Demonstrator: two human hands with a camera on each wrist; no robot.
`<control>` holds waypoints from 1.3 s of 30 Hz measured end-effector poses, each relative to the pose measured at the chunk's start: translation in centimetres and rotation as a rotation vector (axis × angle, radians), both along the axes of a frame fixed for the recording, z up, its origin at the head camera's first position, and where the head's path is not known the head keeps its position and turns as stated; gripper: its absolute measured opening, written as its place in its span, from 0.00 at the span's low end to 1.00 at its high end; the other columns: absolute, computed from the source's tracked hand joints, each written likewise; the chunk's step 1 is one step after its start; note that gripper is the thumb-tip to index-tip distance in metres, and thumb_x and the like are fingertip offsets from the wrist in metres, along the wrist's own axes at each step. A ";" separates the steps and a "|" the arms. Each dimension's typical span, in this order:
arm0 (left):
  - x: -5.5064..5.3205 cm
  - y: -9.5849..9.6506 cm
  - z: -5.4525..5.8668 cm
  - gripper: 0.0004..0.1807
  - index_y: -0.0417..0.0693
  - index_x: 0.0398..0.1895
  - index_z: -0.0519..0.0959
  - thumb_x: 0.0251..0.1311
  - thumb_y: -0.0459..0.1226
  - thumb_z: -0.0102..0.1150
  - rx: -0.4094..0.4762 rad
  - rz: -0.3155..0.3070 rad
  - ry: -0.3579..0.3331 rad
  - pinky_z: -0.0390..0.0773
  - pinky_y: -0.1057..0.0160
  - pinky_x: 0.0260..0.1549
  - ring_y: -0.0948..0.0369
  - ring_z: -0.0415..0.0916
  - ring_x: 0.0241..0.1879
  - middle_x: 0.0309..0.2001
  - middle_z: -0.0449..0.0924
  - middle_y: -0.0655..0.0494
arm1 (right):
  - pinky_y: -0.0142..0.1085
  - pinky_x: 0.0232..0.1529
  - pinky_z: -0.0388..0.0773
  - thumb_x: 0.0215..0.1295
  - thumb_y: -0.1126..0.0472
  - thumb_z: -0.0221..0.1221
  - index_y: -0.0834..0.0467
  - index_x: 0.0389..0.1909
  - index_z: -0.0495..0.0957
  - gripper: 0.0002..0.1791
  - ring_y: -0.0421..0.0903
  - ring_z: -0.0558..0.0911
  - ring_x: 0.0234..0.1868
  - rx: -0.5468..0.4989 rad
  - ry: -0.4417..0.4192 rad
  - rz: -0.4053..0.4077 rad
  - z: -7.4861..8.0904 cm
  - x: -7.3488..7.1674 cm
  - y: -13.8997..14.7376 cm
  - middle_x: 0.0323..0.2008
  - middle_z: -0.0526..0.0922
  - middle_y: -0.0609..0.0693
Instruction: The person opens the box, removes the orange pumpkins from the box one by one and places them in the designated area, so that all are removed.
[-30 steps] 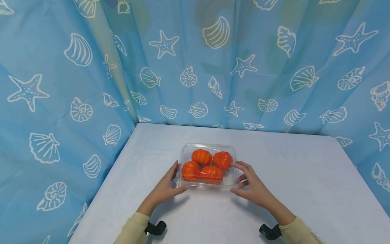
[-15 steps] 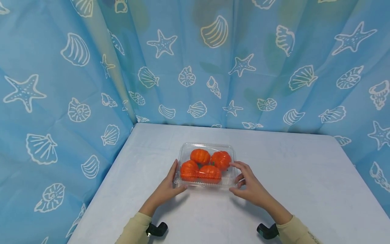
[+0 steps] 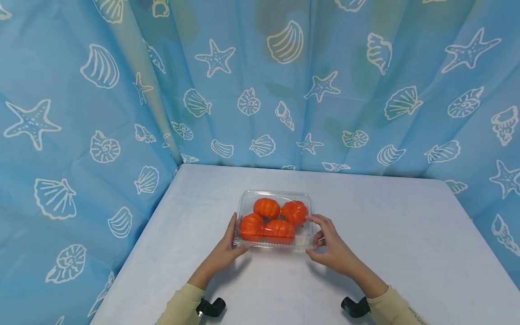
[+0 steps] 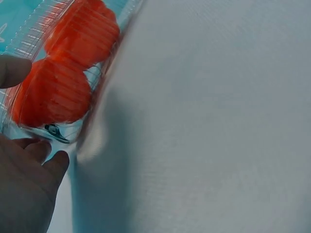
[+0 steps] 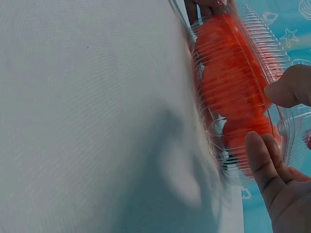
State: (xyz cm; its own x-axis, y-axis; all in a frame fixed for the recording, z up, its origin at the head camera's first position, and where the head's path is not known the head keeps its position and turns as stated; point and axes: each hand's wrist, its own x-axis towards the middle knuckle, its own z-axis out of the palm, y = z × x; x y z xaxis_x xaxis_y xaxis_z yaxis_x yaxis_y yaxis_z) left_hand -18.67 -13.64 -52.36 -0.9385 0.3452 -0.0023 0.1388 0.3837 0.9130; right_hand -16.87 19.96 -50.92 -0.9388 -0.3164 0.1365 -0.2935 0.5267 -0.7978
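A clear plastic clamshell box (image 3: 305, 236) sits on the white table, its lid apparently down. Several small ribbed orange pumpkins (image 3: 266, 208) lie inside, seen through the plastic. My left hand (image 3: 224, 253) holds the box's left end, fingers along the side and thumb at the front rim. At the right end, my right hand (image 3: 334, 251) holds it with curved fingers and the thumb near the front corner. The left wrist view shows the left thumb (image 4: 13, 71) against the rim. Fingers (image 5: 262, 160) of the right hand lie against the ribbed plastic in the right wrist view.
The white tabletop (image 3: 406, 243) spreads around the box. A blue curtain (image 3: 260, 81) with shell and starfish prints hangs behind the table and along its left side. A black wrist mount (image 3: 212, 307) hangs under the left sleeve, with another (image 3: 355, 307) at the right.
The left thumb has drawn slightly closer to the box's front rim. The head view has shifted a little; the box and right hand look nearly unchanged.
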 end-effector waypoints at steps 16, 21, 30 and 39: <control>0.3 0.3 -0.5 0.45 0.39 0.82 0.37 0.71 0.33 0.52 0.040 0.010 0.059 0.38 0.40 0.76 0.43 0.33 0.80 0.82 0.39 0.40 | 0.30 0.45 0.82 0.56 0.69 0.71 0.52 0.74 0.56 0.48 0.45 0.76 0.41 -0.012 0.017 -0.007 -0.1 0.2 -0.4 0.73 0.54 0.58; 0.3 0.4 -0.7 0.43 0.38 0.82 0.37 0.73 0.33 0.49 0.035 0.018 0.083 0.39 0.39 0.76 0.42 0.34 0.80 0.81 0.40 0.39 | 0.30 0.46 0.82 0.56 0.69 0.71 0.52 0.74 0.56 0.48 0.46 0.76 0.41 -0.005 0.017 -0.008 -0.1 0.1 -0.4 0.72 0.53 0.58; 0.6 0.5 -0.7 0.40 0.36 0.81 0.38 0.74 0.31 0.45 0.048 0.033 0.095 0.41 0.40 0.76 0.42 0.36 0.80 0.81 0.40 0.38 | 0.30 0.46 0.82 0.56 0.68 0.71 0.51 0.74 0.56 0.48 0.46 0.76 0.42 0.000 0.006 -0.015 0.0 0.1 -0.5 0.72 0.54 0.58; 1.0 0.7 -0.6 0.37 0.36 0.81 0.41 0.74 0.30 0.43 0.072 0.052 0.119 0.41 0.42 0.76 0.43 0.38 0.80 0.81 0.41 0.38 | 0.31 0.45 0.81 0.56 0.68 0.70 0.53 0.74 0.56 0.47 0.46 0.75 0.41 -0.002 0.019 -0.020 -0.1 0.2 -0.6 0.72 0.54 0.57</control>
State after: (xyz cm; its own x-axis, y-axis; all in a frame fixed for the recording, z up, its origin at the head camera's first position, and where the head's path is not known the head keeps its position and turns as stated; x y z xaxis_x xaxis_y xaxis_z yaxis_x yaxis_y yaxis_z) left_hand -17.68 -12.96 -52.97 -0.9473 0.2918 0.1325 0.2291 0.3276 0.9166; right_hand -16.72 19.34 -51.05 -0.9422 -0.2968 0.1552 -0.2979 0.5307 -0.7935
